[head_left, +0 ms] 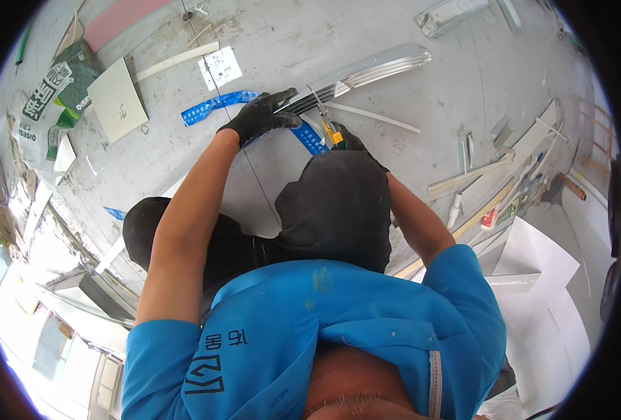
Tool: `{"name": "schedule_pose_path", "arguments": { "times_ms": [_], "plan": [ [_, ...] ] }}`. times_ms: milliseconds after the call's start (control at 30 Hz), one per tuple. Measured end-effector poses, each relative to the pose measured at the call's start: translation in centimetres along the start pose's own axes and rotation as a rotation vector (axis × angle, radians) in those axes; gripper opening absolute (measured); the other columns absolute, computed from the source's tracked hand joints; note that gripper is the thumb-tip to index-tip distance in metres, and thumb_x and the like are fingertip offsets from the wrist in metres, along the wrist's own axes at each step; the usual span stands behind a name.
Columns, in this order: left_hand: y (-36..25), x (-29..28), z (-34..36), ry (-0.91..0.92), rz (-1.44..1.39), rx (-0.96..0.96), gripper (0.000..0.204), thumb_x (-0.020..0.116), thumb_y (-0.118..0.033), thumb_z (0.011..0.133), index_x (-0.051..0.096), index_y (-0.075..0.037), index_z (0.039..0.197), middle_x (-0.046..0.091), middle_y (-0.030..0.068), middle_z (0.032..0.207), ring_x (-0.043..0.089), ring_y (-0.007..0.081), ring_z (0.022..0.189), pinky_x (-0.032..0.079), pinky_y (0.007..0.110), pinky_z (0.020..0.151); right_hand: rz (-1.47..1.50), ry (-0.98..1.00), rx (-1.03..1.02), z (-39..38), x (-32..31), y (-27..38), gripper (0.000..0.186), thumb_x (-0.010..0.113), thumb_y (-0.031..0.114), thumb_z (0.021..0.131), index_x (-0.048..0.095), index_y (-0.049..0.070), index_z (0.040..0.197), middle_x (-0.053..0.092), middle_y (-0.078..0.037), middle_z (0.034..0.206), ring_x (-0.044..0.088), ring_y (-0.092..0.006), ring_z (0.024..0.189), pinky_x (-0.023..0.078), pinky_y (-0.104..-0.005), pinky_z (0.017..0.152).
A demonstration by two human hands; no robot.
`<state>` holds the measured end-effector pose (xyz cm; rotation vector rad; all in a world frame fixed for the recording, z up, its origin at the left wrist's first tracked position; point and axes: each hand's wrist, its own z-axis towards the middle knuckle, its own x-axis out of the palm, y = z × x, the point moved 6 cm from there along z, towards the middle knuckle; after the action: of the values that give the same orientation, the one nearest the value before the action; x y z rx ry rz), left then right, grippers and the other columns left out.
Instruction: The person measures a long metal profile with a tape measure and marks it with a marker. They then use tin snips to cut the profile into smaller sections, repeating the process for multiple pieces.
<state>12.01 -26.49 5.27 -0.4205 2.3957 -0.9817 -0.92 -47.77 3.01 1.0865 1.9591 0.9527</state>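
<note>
My left hand (263, 117), in a black glove, is closed round the near end of a bundle of shiny metal trim strips (366, 72). The strips lie slantwise over the grey floor, away to the right. In my right hand (352, 142), also black-gloved, is a hacksaw (335, 133) with a yellow handle, its thin metal frame crossing the strips just right of my left hand. My knee partly hides the right hand. Blue printed tape (216, 106) lies left of the strips, and another blue piece (308, 137) shows between my hands.
White square paper (221, 68), a pale board (118, 101) and a green-white sack (51, 105) lie at the far left. A narrow white strip (377, 117) rests beyond my right hand. Offcuts, a white tube (455, 208) and white sheeting (534, 262) crowd the right side.
</note>
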Motion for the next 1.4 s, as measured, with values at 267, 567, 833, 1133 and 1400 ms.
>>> {"name": "schedule_pose_path", "arguments": {
  "times_ms": [267,567,833,1133,1400],
  "plan": [
    [0.2,-0.2,0.1,-0.019,0.011,0.003,0.092,0.079,-0.055,0.072,0.044,-0.019,0.149,0.058,0.0246,0.123,0.055,0.038,0.121,0.042,0.043,0.102,-0.12,-0.021,0.087,0.1,0.4,0.2,0.067,0.067,0.023,0.088,0.037,-0.003,0.142,0.05,-0.028,0.136,0.049,-0.0382,0.128,0.039,-0.043,0.106],
    [0.2,-0.6,-0.8,-0.011,0.028,0.007,0.091,0.076,-0.058,0.075,0.041,-0.021,0.15,0.055,0.0253,0.131,0.05,0.0395,0.126,0.039,0.044,0.107,-0.159,0.076,0.12,0.0,-0.3,3.0,0.063,0.068,0.026,0.089,0.04,-0.004,0.136,0.058,-0.03,0.121,0.058,-0.0399,0.114,0.047,-0.045,0.093],
    [0.1,-1.2,-0.9,-0.05,0.026,0.053,0.092,0.079,-0.055,0.073,0.042,-0.021,0.15,0.058,0.0255,0.128,0.052,0.0392,0.124,0.039,0.044,0.106,-0.223,0.033,0.043,-1.5,-1.1,5.1,0.054,0.066,0.02,0.091,0.041,0.0,0.135,0.061,-0.025,0.109,0.062,-0.0323,0.1,0.05,-0.0403,0.084],
    [-1.0,-1.3,-1.4,-0.052,0.041,0.06,0.093,0.08,-0.053,0.073,0.04,-0.02,0.15,0.057,0.0246,0.13,0.051,0.0389,0.126,0.038,0.043,0.107,0.072,0.044,0.2,-1.5,-1.1,3.9,0.034,0.061,0.017,0.093,0.047,0.003,0.121,0.063,-0.017,0.105,0.061,-0.0232,0.093,0.049,-0.0385,0.08],
    [-1.8,-1.8,-2.1,-0.063,0.049,0.048,0.092,0.079,-0.053,0.071,0.042,-0.021,0.15,0.057,0.0234,0.131,0.051,0.039,0.126,0.039,0.044,0.107,-0.156,-0.038,0.197,-2.0,-1.5,7.2,0.025,0.062,0.022,0.094,0.05,0.005,0.107,0.065,-0.014,0.097,0.062,-0.0221,0.086,0.049,-0.039,0.076]
  ]
}}
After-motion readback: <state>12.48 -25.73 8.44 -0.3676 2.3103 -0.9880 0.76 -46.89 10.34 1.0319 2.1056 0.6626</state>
